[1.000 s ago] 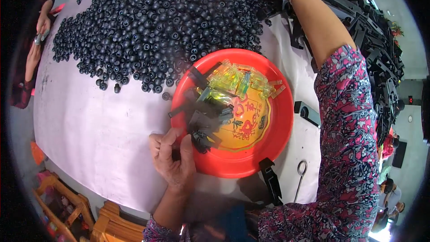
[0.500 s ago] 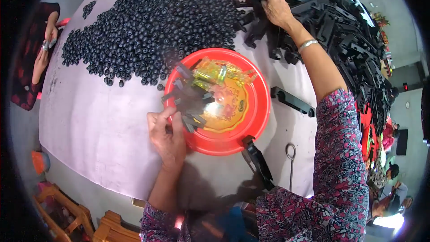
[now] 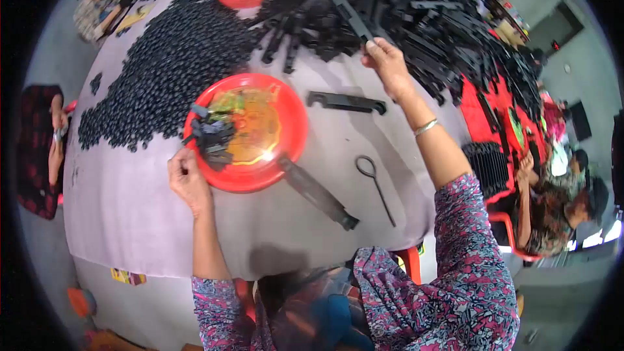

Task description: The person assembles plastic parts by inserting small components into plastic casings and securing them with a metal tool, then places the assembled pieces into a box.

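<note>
Right hand (image 3: 388, 68) pinches near end of black bar (image 3: 346, 10), held out over heap (image 3: 422, 42). Bar probably light, stiff, smooth; mid-length grip likely steadier. Left hand (image 3: 188, 179) curled by basin (image 3: 297, 117) rim; cannot tell if gripping.

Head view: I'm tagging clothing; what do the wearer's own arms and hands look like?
The left hand and right hand are ungloved. Both sleeves, patterned in pink, white and dark tones, leave the forearms bare; a silvery bracelet circles the right one.
</note>
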Available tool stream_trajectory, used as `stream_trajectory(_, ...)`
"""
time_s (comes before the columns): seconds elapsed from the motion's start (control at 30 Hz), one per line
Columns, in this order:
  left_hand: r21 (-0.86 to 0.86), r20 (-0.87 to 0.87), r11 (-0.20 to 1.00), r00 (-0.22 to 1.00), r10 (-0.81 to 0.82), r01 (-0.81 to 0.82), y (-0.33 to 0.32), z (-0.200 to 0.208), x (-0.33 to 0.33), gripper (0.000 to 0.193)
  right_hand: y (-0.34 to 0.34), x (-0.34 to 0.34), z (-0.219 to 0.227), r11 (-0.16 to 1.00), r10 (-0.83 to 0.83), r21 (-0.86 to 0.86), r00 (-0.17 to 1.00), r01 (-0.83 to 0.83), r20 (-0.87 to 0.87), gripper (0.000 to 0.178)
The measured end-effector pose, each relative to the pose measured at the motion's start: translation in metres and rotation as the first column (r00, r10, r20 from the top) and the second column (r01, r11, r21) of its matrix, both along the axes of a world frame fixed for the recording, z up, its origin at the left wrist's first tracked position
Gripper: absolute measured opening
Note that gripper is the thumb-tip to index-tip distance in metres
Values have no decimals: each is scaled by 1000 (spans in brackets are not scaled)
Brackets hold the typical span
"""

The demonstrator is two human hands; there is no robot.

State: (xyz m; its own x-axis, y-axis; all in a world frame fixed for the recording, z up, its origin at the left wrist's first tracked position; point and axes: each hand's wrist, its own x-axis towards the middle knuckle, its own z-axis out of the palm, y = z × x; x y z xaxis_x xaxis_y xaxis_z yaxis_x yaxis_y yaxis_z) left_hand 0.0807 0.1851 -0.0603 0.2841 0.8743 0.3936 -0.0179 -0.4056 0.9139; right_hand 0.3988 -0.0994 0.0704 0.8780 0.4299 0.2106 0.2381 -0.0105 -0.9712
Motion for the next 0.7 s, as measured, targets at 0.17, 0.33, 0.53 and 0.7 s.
stream_trajectory(0.17,-181,220,980,974,-45,86,16,-13,-4,8,-80,-55,-25,819,-272,-254,739,514,617,27)
stream_trajectory(0.33,-245,290,941,944,-158,233,25,-5,-17,8,-128,-84,-59,839,-341,-225,800,496,494,26)
stream_trajectory(0.53,-334,243,913,957,-159,236,-35,17,-60,5,-152,-107,-93,757,-271,-362,766,544,583,25)
stream_trajectory(0.7,-305,169,878,928,-332,369,-106,20,-74,5,-155,-106,-103,686,-249,-354,662,636,707,33)
